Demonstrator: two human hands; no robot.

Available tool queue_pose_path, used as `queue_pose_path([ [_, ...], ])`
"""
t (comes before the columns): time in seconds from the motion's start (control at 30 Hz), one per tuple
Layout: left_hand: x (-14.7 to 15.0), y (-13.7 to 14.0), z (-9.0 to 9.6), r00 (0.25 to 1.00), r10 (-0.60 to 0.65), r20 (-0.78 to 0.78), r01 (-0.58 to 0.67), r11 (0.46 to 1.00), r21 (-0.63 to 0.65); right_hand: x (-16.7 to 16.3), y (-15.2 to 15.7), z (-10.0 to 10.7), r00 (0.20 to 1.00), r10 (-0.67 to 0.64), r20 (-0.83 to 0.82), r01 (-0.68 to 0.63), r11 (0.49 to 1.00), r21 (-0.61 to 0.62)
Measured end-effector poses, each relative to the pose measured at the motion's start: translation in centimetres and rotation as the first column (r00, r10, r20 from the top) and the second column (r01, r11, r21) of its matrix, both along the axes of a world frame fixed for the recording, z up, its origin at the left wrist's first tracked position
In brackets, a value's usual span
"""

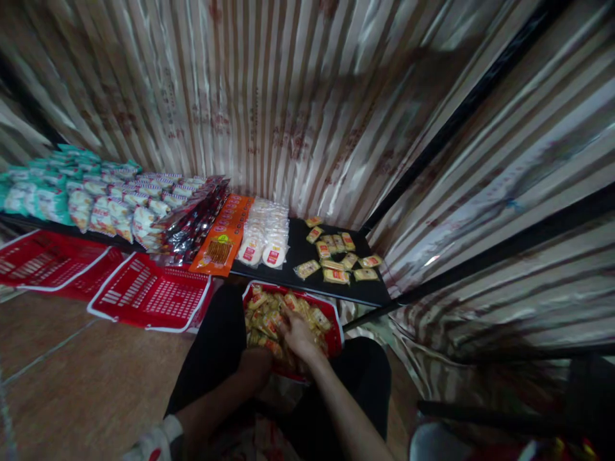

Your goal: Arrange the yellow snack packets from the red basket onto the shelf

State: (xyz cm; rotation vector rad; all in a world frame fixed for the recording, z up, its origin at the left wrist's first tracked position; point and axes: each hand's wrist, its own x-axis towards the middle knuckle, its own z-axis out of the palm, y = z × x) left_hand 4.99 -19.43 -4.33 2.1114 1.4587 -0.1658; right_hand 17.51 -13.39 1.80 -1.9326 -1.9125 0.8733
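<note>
- Nearest, the wearer sits with dark-trousered knees point(206, 352) apart; a pale sleeve cuff point(163, 438) is cut off by the bottom edge.
- The left hand point(257, 365) is dim, at the near left side of a red basket; its fingers are hard to make out, so I cannot tell how open its grip is or whether it holds anything.
- The right hand point(296, 333) reaches into the basket, fingers bent down among the packets; the fingertips are partly covered, and I cannot tell whether its grip has closed on one.
- The red basket point(339, 323), pale-rimmed, sits between the knees, heaped with small yellowish snack packets point(319, 318), oblong, in clear wrappers with red-and-orange labels. The arms hide part of the heap.
- Left of the knees are two more red baskets point(158, 296), perforated, with white handles; the farther one is cut off at the left.
- Beyond, a black shelf point(307, 243) carries loose matching packets point(336, 275) at its right end. Leftward come round white crackers point(273, 255) in clear wrap, an orange pouch point(223, 237), dark shiny pouches point(192, 221), white bags point(118, 214) and teal bags point(52, 195).
- Farthest, wrinkled striped sheeting point(269, 96) hangs behind; its printing is unreadable.
</note>
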Motion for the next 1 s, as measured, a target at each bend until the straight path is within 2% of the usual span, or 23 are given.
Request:
queue_pose_path([
  [0.1,0.1,1.2,1.4,0.97,0.23,0.079,-0.228,0.973,-0.032,-0.2,-0.6,-2.7,0.976,0.011,0.219,0.01,0.995,-0.097],
  [0.2,0.5,2.5,1.9,0.882,0.444,0.156,-0.419,0.892,-0.169,-0.1,-0.7,-4.5,0.961,0.037,0.275,-0.01,0.995,-0.099],
  [0.43,2.0,3.7,0.2,0.806,0.545,0.232,-0.486,0.833,-0.265,1.1,-0.7,-6.6,0.985,0.027,0.168,-0.014,0.997,-0.078],
  [0.57,2.4,4.0,0.5,0.779,0.568,0.268,-0.496,0.818,-0.291,1.7,-1.6,-7.5,0.999,-0.037,0.038,0.037,0.999,0.006],
  [0.7,2.7,4.0,1.5,0.715,0.613,0.337,-0.516,0.787,-0.339,2.1,-1.9,-6.8,0.991,-0.126,-0.045,0.123,0.991,-0.054],
  [0.8,3.0,4.1,2.5,0.682,0.604,0.413,-0.523,0.797,-0.302,2.4,-1.8,-5.3,0.98,-0.171,-0.097,0.167,0.984,-0.056],
  [0.9,3.5,4.7,4.0,0.647,0.564,0.512,-0.534,0.815,-0.224,2.9,-1.3,-3.3,0.95,-0.226,-0.213,0.229,0.973,-0.014],
  [1.0,4.1,6.3,6.0,0.583,0.504,0.637,-0.547,0.824,-0.151,3.7,0.0,-1.0,0.908,-0.269,-0.32,0.308,0.948,0.078],
])
